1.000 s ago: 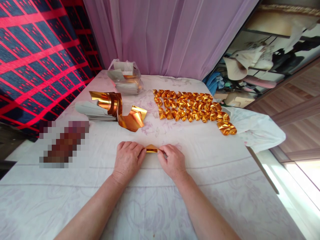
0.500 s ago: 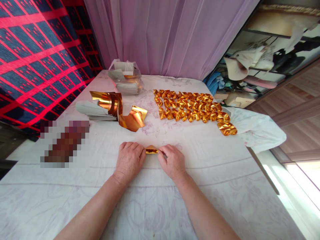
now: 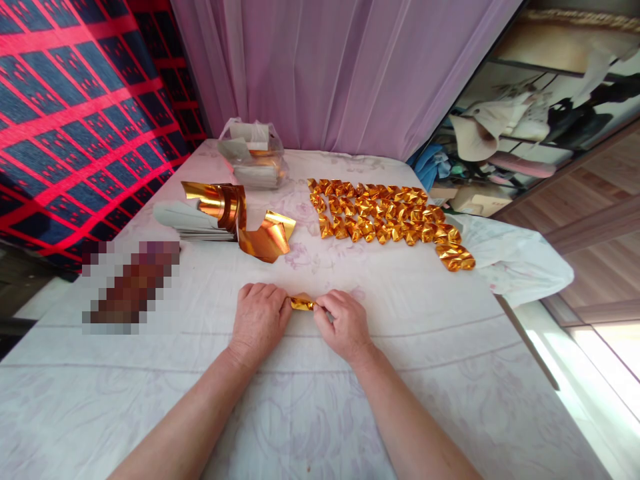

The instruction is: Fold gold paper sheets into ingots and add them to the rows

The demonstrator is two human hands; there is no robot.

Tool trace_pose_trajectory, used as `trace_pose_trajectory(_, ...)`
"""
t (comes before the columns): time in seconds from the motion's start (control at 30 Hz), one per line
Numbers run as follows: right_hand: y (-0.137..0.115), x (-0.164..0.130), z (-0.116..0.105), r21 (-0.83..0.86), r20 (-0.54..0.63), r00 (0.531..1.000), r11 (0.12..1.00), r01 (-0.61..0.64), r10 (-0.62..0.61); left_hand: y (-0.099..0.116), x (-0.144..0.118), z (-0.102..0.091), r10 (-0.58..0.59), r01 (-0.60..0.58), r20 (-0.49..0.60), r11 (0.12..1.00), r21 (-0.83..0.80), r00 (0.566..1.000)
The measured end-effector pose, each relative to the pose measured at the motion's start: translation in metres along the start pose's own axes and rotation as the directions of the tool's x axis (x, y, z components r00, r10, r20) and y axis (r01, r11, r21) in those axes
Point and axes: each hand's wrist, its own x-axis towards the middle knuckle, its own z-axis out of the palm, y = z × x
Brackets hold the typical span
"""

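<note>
Both hands sit near the middle of the surface (image 3: pixel 450 373), which has a pale cloth with faint flowers on it. The left hand (image 3: pixel 259 319) lies with its back up, and its fingers are closed on the left end of a small gold paper piece (image 3: pixel 302 304). The right hand (image 3: pixel 344 321) is just beside it, with its fingers pinched shut on the right end of the same piece. The gold paper piece is tiny and shiny, and only a bit of it shows between the two hands. It rests low against the cloth.

Toward the far edge of the surface, on the right side, many folded gold shapes (image 3: pixel 387 217) lie in neat rows, touching each other. A few of them trail off toward the right edge.

On the far left side there is a stack of grey sheets (image 3: pixel 187 221). A curled gold foil strip (image 3: pixel 235 217) lies on the stack and spills onto the cloth beside it. Behind that, near the far edge, stands a clear plastic bag (image 3: pixel 253 157) with more paper inside.

A white cloth bundle (image 3: pixel 515 257) hangs over the right edge. A purple curtain (image 3: pixel 340 73) hangs behind the surface.
</note>
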Motion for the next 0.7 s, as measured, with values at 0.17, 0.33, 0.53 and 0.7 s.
trace_pose_trajectory(0.17, 0.0002, 0.0002, -0.0007, 0.008, -0.024, 1.000, 1.000, 0.001, -0.001, -0.0018, -0.0003, -0.0008, 0.019, -0.018, 0.019, 0.999, -0.041, 1.000)
trace_pose_trajectory(0.33, 0.0017, 0.0001, -0.0006, 0.006, -0.030, 1.000, 1.000, -0.008, 0.008, -0.0036, 0.0002, -0.0013, 0.036, -0.032, 0.045, 0.995, -0.095, 0.998)
trace_pose_trajectory(0.53, 0.0019, -0.0003, -0.0017, 0.047, -0.041, 0.999, 0.999, 0.002, 0.000, -0.0019, 0.0013, -0.0014, 0.023, -0.017, 0.058, 0.995, -0.102, 0.998)
trace_pose_trajectory(0.7, 0.0018, -0.0002, -0.0021, 0.068, -0.038, 0.999, 0.998, 0.014, -0.011, -0.0017, 0.0005, -0.0013, 0.013, -0.007, 0.059, 0.994, -0.111, 0.998)
